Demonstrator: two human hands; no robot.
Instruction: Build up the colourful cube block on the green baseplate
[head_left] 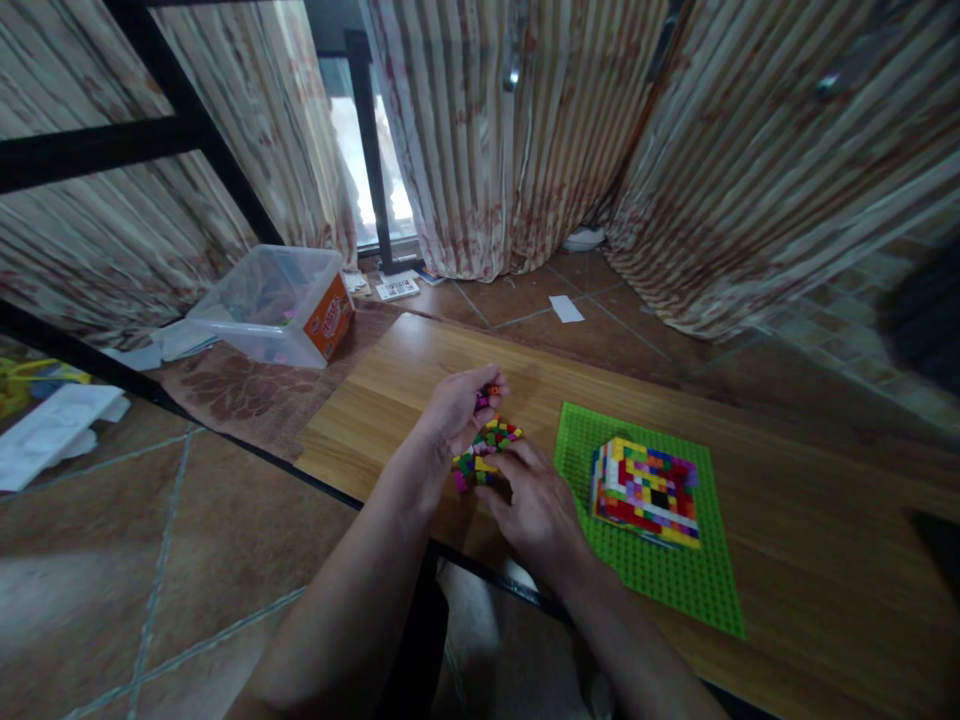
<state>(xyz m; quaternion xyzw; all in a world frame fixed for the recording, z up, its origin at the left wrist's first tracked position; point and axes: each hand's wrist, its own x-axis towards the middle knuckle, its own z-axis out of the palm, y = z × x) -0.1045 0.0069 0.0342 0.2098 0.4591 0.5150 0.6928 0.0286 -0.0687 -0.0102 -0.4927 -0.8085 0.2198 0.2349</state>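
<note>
1. The cluster (487,450) of small mixed-colour bricks is sitting between the two hands, low over the table (795,560) and near its front edge. I cannot tell whether it is resting on the wood.
2. The right hand (536,500) is gripping the cluster from the near side, its fingers curling over it. The left hand (456,410) is pinching a few loose bricks (489,396) at its fingertips, just above the cluster.
3. By the look of it, bricks are being fitted onto the cluster. Seating one is calling for lined-up studs and a firm press, with the right hand bracing underneath.
4. The green baseplate (660,585) is lying just right of the right hand, carrying a layered block (646,490). Both are near the hands but apart from them.
5. The table's front edge is running under the wrists, so a dropped brick is likely to end up on the floor (150,540). Bare wood is lying open behind and left of the hands. The clear box (277,305) is standing well apart, off the far left corner.
</note>
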